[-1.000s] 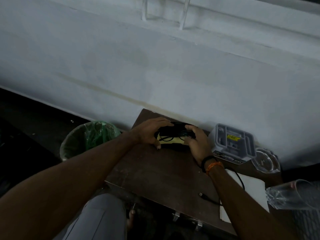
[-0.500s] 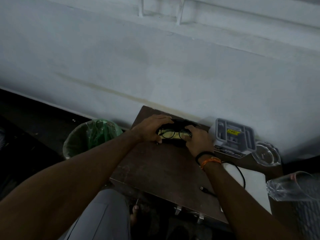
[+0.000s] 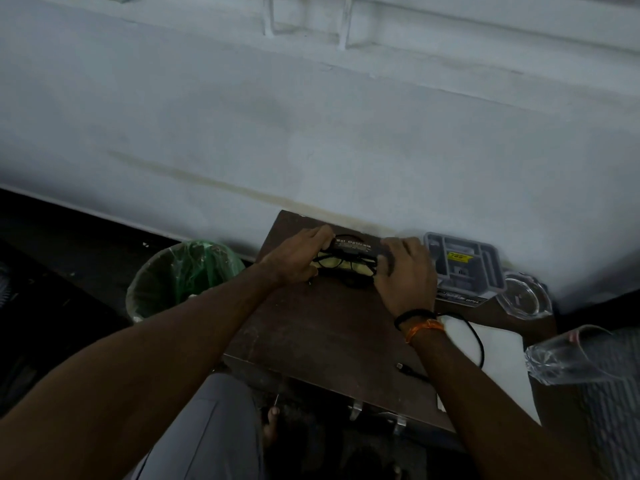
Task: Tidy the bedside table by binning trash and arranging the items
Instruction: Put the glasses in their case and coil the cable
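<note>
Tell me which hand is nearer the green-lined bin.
Left. The left hand holds the glasses case's end on the bin side; the right hand holds the far end, beside the grey tray.

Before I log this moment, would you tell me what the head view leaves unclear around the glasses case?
- Glasses case: both ends hidden by the left hand and right hand; whether it latches cannot be told.
- Glasses: temples hidden inside the case.
- Bin: contents blurred behind the green liner.
- Black cable: partly hidden by the right wrist.
- Clear plastic bottle: cut off by the right edge.
</note>
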